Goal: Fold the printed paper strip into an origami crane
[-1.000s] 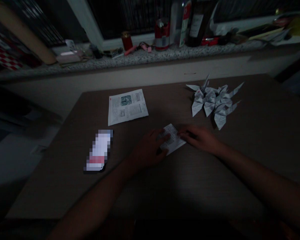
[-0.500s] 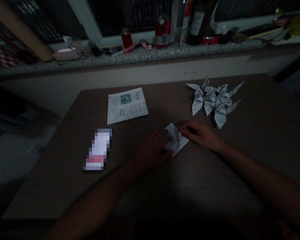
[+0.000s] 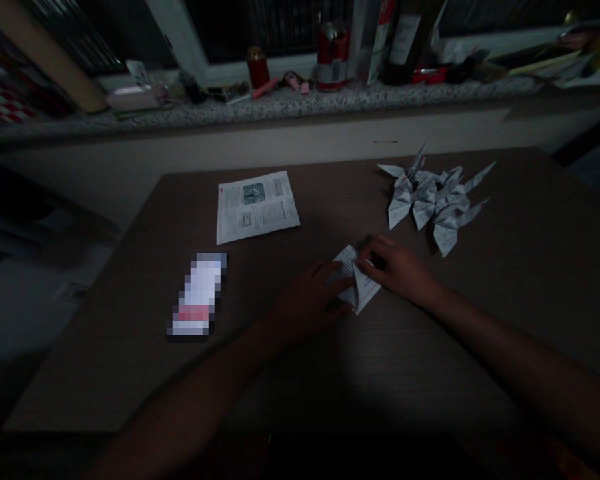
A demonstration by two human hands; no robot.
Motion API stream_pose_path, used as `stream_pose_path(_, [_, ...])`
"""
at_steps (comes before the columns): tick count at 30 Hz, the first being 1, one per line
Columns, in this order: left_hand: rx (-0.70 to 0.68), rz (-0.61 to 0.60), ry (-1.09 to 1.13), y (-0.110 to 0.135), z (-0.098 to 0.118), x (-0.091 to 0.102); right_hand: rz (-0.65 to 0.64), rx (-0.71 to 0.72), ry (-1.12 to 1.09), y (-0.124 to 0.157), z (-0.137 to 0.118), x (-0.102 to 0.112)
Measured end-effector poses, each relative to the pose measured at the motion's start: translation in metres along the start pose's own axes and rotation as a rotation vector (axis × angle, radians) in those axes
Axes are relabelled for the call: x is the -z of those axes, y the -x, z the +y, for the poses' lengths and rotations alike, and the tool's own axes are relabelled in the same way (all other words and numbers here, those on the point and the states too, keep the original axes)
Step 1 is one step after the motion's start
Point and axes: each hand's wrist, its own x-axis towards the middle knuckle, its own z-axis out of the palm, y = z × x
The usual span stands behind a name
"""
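A small folded piece of printed paper point(image 3: 364, 288) lies on the dark wooden table, partly covered by my fingers. My left hand point(image 3: 305, 297) rests over its left side, fingers spread and pressing it down; nothing is gripped in that hand. With thumb and fingertips together, my right hand point(image 3: 397, 268) pinches the paper's upper right part, where a flap is lifted. Behind my right hand stands a cluster of several paper cranes point(image 3: 445, 233) folded from similar printed paper. The room is dim, so fine creases are hard to make out.
A flat printed sheet point(image 3: 260, 223) lies at the table's back left. Nearer me is a phone point(image 3: 199, 293) with a lit, blurred-out screen. Beyond the table point(image 3: 290, 400), a stone windowsill point(image 3: 280, 107) carries a red can point(image 3: 333, 57), a dark bottle point(image 3: 404, 47) and small clutter.
The flap under my right fingers has shifted, baring more of the paper's white right side. My left fingertips have slid slightly right. The view has moved a little.
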Motion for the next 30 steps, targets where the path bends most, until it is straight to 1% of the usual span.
stream_pose_path(4, [-0.041, -0.007, 0.026, 0.0, -0.005, 0.001, 0.011, 0.01, -0.007, 0.001, 0.002, -0.002])
stream_pose_path(7, [-0.102, -0.052, -0.012, 0.002, -0.006, 0.003, 0.011, 0.016, -0.009, 0.0, 0.003, -0.003])
stream_pose_path(9, [-0.119, -0.088, -0.046, 0.003, -0.005, 0.005, 0.018, 0.015, -0.014, -0.001, 0.003, -0.003])
stream_pose_path(14, [-0.12, -0.125, -0.079, 0.003, -0.001, 0.007, 0.015, -0.006, -0.039, -0.002, 0.007, -0.004])
stream_pose_path(19, [-0.122, -0.131, -0.095, 0.003, 0.0, 0.006, 0.042, -0.017, -0.033, -0.002, 0.01, -0.006])
stream_pose_path(23, [-0.13, -0.131, -0.108, 0.003, 0.001, 0.006, 0.041, -0.032, -0.031, -0.003, 0.011, -0.006])
stream_pose_path(30, [-0.12, -0.144, -0.076, 0.002, 0.002, 0.007, 0.06, -0.027, -0.058, -0.003, 0.014, -0.009])
